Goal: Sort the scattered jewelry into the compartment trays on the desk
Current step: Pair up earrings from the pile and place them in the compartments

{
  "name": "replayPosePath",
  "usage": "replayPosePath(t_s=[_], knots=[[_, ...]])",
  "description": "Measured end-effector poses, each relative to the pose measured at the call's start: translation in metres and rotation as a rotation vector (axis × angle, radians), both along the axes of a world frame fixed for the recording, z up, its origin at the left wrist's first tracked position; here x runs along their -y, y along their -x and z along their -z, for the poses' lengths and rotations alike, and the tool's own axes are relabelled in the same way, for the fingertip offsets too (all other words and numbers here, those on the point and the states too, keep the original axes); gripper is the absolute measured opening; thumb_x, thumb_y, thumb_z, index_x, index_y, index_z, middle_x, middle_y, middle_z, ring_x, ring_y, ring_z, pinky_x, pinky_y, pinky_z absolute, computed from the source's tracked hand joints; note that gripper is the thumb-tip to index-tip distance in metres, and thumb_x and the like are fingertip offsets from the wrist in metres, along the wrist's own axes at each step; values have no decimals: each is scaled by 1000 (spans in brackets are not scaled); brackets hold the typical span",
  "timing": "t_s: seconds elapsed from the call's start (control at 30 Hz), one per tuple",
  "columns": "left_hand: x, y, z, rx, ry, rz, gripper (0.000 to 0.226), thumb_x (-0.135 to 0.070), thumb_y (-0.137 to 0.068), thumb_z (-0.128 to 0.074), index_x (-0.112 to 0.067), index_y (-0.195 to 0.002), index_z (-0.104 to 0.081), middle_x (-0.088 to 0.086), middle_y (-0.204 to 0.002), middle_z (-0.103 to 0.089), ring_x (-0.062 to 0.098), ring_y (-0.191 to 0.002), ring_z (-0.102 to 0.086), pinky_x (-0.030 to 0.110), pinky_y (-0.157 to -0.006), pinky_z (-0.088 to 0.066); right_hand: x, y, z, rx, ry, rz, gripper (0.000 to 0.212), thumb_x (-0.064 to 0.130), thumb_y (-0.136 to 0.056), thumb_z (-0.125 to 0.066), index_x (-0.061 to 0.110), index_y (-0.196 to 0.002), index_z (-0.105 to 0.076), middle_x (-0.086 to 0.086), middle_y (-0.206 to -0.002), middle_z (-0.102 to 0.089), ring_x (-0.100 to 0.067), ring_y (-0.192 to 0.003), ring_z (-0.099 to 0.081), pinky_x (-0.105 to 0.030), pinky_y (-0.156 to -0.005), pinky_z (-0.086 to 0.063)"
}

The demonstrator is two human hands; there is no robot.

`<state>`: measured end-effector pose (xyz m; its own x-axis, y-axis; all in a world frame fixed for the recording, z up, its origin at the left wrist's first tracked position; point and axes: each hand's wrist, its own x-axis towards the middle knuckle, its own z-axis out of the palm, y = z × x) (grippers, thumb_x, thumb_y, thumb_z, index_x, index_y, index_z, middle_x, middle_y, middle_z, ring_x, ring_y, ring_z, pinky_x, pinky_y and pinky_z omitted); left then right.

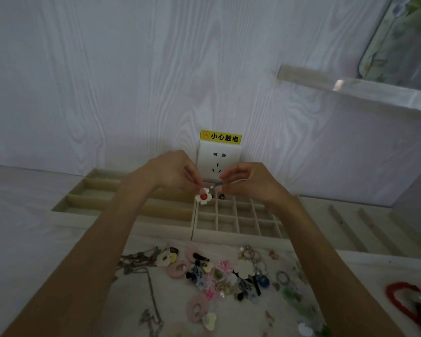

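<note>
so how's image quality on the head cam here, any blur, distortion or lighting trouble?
Head view: dim, flat light with a bluish cast and no hard shadows; wide-angle bending shows on the shelf and the forearms; the jewelry pile is soft and smeared toward the bottom edge; the flower earring between the left hand and right hand is small and slightly blurred.

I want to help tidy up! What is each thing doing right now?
Left hand: pinches the flower earring.
Right hand: pinches a small blue piece.
Flower earring: held up above the trays.
Grid tray: one dark piece in a back compartment, the visible rest empty.
Long-slot tray: visible slots empty.
Jewelry pile: scattered on the desk, unsorted.
Wall socket: nothing plugged in.
</note>
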<state>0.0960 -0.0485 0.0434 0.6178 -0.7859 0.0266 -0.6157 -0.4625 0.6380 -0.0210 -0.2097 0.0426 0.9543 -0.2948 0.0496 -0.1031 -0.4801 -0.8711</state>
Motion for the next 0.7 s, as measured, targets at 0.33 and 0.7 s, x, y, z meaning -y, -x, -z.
replayPosePath(t_s=[0.33, 0.7], knots=[[14, 13, 4, 119, -141, 11, 14, -36, -74, -78, -30, -87, -77, -15, -82, -69, -1, -77, -61, 21, -76, -48, 4, -2, -1, -23, 114, -3, 21, 16, -66, -84, 17, -79, -68, -6, -76, -72, -10, -74, -67, -25, -79, -52], [16, 6, 11, 215, -286, 92, 17, -37, -82, -70, -35, -98, -75, -22, -66, -53, 4, -70, -50, 26, -71, -43, -1, -4, 4, -116, 297, -120, 16, 18, -71, -80, 18, -86, -73, -4, -82, -74, -9, -78, -69, -18, -78, -53]])
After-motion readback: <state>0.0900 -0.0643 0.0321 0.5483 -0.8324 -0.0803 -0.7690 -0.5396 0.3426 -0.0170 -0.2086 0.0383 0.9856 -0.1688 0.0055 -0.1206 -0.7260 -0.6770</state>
